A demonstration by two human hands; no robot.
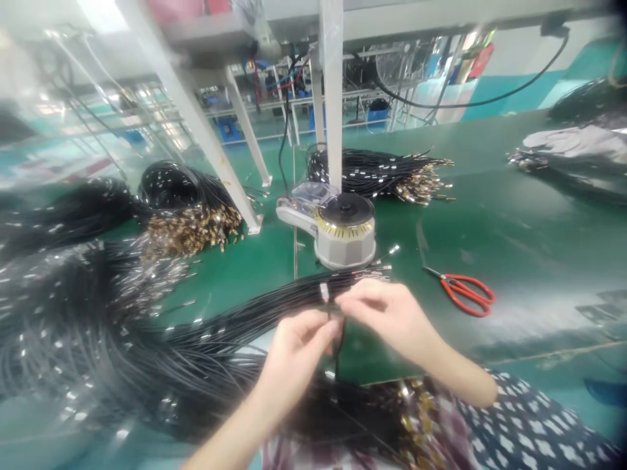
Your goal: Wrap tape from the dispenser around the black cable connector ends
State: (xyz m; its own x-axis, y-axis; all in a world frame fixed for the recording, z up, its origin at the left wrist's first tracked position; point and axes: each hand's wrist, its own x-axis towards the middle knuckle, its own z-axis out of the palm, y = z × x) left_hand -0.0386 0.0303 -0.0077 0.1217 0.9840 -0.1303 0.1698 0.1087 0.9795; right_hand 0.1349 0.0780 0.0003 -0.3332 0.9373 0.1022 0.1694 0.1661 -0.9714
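My left hand pinches a thin black cable, whose pale tip sticks up above the fingers. Right beside it, my right hand has its thumb and forefinger pressed together near that tip; whatever lies between them is too small to make out. Behind both hands runs a long bundle of black cables with pale ends by the tape dispenser. Across my lap lies another thick bundle with gold-coloured connectors at its right end.
A round white tape dispenser stands on the green table. Red-handled scissors lie to the right. Cable bundles with brass-coloured ends sit at left and at the back. White metal posts rise from the table.
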